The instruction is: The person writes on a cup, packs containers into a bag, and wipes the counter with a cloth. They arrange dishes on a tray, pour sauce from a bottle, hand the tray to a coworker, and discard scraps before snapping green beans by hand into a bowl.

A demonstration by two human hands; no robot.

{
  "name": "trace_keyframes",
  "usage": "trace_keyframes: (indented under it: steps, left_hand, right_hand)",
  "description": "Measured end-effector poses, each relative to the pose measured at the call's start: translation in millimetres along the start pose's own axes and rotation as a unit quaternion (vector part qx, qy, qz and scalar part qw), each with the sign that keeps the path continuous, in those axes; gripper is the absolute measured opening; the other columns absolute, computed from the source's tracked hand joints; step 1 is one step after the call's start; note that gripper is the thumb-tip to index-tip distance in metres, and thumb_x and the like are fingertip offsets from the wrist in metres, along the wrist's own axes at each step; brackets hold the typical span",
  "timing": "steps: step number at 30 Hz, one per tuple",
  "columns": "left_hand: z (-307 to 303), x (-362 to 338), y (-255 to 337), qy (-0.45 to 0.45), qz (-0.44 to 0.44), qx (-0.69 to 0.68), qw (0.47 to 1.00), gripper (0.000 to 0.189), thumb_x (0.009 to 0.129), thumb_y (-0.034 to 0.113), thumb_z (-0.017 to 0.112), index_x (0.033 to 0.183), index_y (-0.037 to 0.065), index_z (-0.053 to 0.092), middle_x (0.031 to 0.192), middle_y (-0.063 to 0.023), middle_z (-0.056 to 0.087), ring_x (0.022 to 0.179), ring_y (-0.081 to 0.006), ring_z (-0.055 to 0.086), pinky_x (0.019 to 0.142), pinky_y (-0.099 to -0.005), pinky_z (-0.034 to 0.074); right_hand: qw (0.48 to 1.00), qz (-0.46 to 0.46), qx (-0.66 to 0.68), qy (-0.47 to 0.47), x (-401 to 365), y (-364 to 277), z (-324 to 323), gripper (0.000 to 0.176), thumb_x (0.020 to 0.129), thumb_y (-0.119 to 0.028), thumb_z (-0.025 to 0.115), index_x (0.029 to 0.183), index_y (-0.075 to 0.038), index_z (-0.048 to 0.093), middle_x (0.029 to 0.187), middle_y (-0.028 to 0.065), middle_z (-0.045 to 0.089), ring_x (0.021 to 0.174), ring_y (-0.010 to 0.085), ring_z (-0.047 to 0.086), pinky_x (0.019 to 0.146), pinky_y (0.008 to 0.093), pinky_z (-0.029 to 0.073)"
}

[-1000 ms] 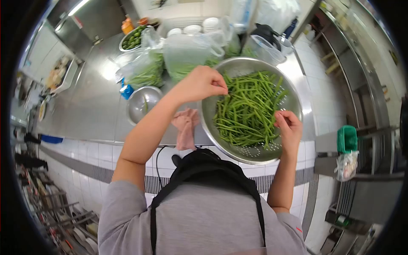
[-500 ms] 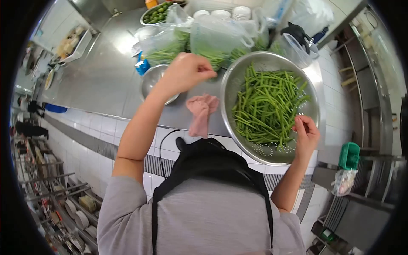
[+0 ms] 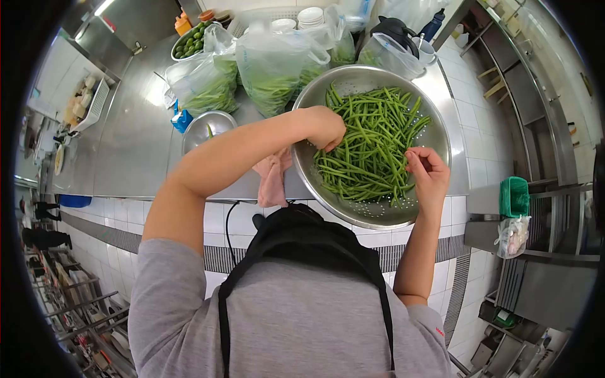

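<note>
A large perforated steel colander [image 3: 435, 135] holds a heap of green beans [image 3: 372, 138]. My left hand [image 3: 324, 127] reaches over the colander's left side, its curled fingers at the edge of the heap; whatever they hold is hidden. Above the right side of the beans, my right hand [image 3: 430, 167] is pinched, thumb against fingers, and anything between them is too small to make out. Left of the colander stands a small steel bowl [image 3: 217, 120] with a green piece inside, partly behind my left forearm. A pink cloth [image 3: 273, 183] hangs at the counter's edge under that forearm.
Plastic bags of greens [image 3: 268, 69] stand behind the colander, beside a bowl of green fruit [image 3: 189, 44] and stacked white bowls [image 3: 310, 17]. A blue packet [image 3: 181, 120] lies by the steel bowl. A clear container [image 3: 394, 53] and a dark bottle [image 3: 433, 25] are at the back right.
My left hand has moved from above the counter near the small bowl rightward to the beans. My right hand remains pinched at the heap's right side. The whole view has shifted slightly.
</note>
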State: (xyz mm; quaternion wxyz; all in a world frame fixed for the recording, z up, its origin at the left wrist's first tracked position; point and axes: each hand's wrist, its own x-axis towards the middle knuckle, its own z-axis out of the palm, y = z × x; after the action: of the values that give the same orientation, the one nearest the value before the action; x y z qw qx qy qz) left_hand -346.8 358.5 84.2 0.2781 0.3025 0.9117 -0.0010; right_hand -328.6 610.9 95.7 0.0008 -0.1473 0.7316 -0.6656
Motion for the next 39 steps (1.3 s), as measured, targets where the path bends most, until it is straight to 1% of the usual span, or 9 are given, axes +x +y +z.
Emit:
trace_keyframes:
  steps: [10, 13, 19, 23, 28, 32, 35, 37, 39]
  left_hand:
    - [15, -15, 1, 0.126, 0.080, 0.010, 0.989, 0.013, 0.061, 0.011, 0.063, 0.073, 0.014, 0.067, 0.078, -0.0031, 0.053, 0.074, -0.0238, 0.058, 0.062, -0.0377, 0.045]
    - [7, -17, 4, 0.080, 0.088, 0.014, 0.993, 0.014, 0.061, 0.011, 0.063, 0.074, 0.013, 0.067, 0.077, -0.0033, 0.053, 0.073, -0.0235, 0.057, 0.061, -0.0376, 0.045]
    - [-26, -82, 19, 0.216, 0.068, 0.026, 0.974, 0.010, 0.063, 0.015, 0.057, 0.066, 0.011, 0.065, 0.077, -0.0045, 0.058, 0.072, -0.0243, 0.058, 0.058, -0.0369, 0.047]
    - [-31, -143, 20, 0.392, -0.017, 0.005, 0.920, 0.008, 0.065, 0.013, 0.059, 0.070, 0.009, 0.065, 0.077, -0.0048, 0.055, 0.073, -0.0240, 0.057, 0.061, -0.0366, 0.046]
    - [5, -230, 3, 0.353, -0.328, -0.055, 0.875, 0.015, 0.070, 0.014, 0.064, 0.084, 0.008, 0.065, 0.085, -0.0054, 0.057, 0.078, -0.0238, 0.056, 0.065, -0.0363, 0.046]
    - [19, -188, 1, 0.485, -0.182, -0.054, 0.854, 0.017, 0.072, 0.016, 0.064, 0.087, 0.008, 0.065, 0.080, -0.0065, 0.057, 0.075, -0.0248, 0.056, 0.065, -0.0349, 0.045]
    - [4, -111, 19, 0.420, -0.098, -0.117, 0.894, 0.018, 0.073, 0.023, 0.061, 0.078, 0.006, 0.063, 0.078, -0.0081, 0.060, 0.076, -0.0265, 0.058, 0.063, -0.0373, 0.046]
    - [4, -51, 22, 0.263, -0.157, -0.077, 0.949, 0.021, 0.071, 0.027, 0.062, 0.076, 0.006, 0.065, 0.073, -0.0099, 0.061, 0.073, -0.0289, 0.059, 0.063, -0.0388, 0.047]
    - [-2, -27, 37, 0.212, -0.173, -0.102, 0.956, 0.023, 0.067, 0.030, 0.064, 0.072, 0.008, 0.066, 0.072, -0.0123, 0.062, 0.071, -0.0314, 0.060, 0.064, -0.0394, 0.048]
  right_hand:
    - [0.999, -0.006, -0.026, -0.030, 4, 3, -5, 0.006, 0.080, -0.004, 0.061, 0.084, 0.000, 0.062, 0.073, -0.0007, 0.058, 0.062, 0.0030, 0.051, 0.056, 0.0168, 0.044]
    - [1.000, 0.006, -0.022, -0.019, 2, 2, -6, 0.007, 0.080, -0.005, 0.061, 0.084, 0.000, 0.062, 0.073, -0.0006, 0.058, 0.062, 0.0033, 0.051, 0.057, 0.0171, 0.045]
    - [0.999, -0.005, -0.027, -0.025, 3, 1, -6, 0.007, 0.080, -0.006, 0.062, 0.084, 0.000, 0.062, 0.074, -0.0002, 0.058, 0.062, 0.0046, 0.050, 0.057, 0.0180, 0.043]
    - [1.000, -0.005, -0.010, -0.016, 3, 2, -6, 0.006, 0.078, -0.002, 0.063, 0.083, 0.001, 0.061, 0.073, -0.0001, 0.057, 0.059, 0.0038, 0.049, 0.055, 0.0161, 0.041]
    - [1.000, 0.000, -0.011, -0.017, 5, 5, -6, 0.007, 0.078, -0.002, 0.062, 0.084, 0.001, 0.061, 0.075, 0.0014, 0.058, 0.061, 0.0051, 0.052, 0.055, 0.0166, 0.043]
    - [1.000, -0.001, -0.012, -0.029, 6, 6, -7, 0.007, 0.078, -0.002, 0.063, 0.084, 0.001, 0.061, 0.076, 0.0014, 0.058, 0.060, 0.0049, 0.051, 0.055, 0.0164, 0.043]
    - [0.999, -0.014, -0.028, -0.019, 5, 5, -7, 0.007, 0.078, -0.003, 0.063, 0.084, 0.001, 0.061, 0.076, 0.0012, 0.058, 0.061, 0.0046, 0.051, 0.055, 0.0166, 0.043]
    - [0.999, -0.015, -0.028, -0.016, 4, 5, -6, 0.007, 0.078, -0.002, 0.063, 0.084, 0.001, 0.061, 0.076, 0.0011, 0.058, 0.061, 0.0044, 0.051, 0.056, 0.0166, 0.044]
    - [1.000, -0.015, -0.024, -0.008, 4, 4, -6, 0.007, 0.078, -0.002, 0.063, 0.084, 0.001, 0.061, 0.076, 0.0010, 0.058, 0.062, 0.0041, 0.051, 0.056, 0.0167, 0.044]
